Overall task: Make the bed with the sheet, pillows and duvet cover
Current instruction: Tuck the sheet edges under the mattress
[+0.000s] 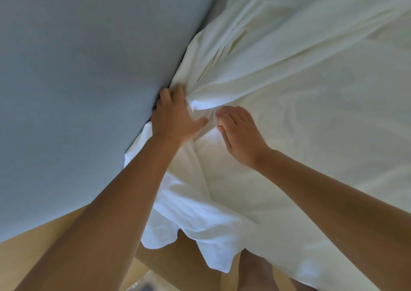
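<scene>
A white sheet point(300, 90) lies wrinkled over the bed on the right, bunched where it meets the blue-grey headboard point(77, 79). My left hand point(175, 117) is at that seam, fingers pushed into the gap with the sheet's gathered folds under them and the thumb spread to the right. My right hand point(240, 133) lies just right of it on the sheet, fingers bent with the tips pressing into the cloth. The sheet's loose edge point(178, 230) hangs down over the bed's corner below my forearms. No pillows or duvet cover are in sight.
A light wooden floor point(26, 257) shows at the bottom left below the headboard. My leg point(255, 273) stands at the bed's corner. A bit of clear plastic point(142, 284) lies on the floor at the bottom edge.
</scene>
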`<action>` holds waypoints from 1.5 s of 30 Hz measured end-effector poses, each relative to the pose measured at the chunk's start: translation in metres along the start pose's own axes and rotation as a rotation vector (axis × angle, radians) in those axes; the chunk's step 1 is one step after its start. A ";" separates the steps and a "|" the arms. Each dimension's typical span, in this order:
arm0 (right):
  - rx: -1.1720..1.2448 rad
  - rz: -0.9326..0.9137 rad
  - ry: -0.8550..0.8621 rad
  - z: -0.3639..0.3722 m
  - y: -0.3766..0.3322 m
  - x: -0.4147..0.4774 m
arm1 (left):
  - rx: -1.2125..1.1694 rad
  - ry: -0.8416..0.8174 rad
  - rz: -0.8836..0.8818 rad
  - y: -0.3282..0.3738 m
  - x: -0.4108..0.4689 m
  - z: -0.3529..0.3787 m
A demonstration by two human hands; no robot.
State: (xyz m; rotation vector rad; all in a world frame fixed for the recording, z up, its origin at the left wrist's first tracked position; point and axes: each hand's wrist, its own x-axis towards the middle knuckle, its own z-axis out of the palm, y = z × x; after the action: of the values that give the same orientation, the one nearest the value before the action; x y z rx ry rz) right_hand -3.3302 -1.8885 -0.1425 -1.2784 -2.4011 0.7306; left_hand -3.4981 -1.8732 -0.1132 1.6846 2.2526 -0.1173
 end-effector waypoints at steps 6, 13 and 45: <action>-0.178 -0.006 -0.500 -0.032 0.009 0.007 | -0.167 -0.065 -0.069 0.011 -0.005 0.006; -0.502 0.531 -1.017 -0.127 0.085 -0.154 | 0.101 -0.079 0.014 0.037 -0.044 0.024; 0.617 1.345 0.527 -0.135 0.095 -0.337 | 0.413 -0.611 0.623 0.190 -0.264 0.124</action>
State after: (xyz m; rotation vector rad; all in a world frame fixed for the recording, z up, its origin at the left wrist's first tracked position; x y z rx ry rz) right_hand -3.0143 -2.0871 -0.1014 -2.2532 -0.5739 1.0876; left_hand -3.2263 -2.0903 -0.1254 2.1002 1.2573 -0.8562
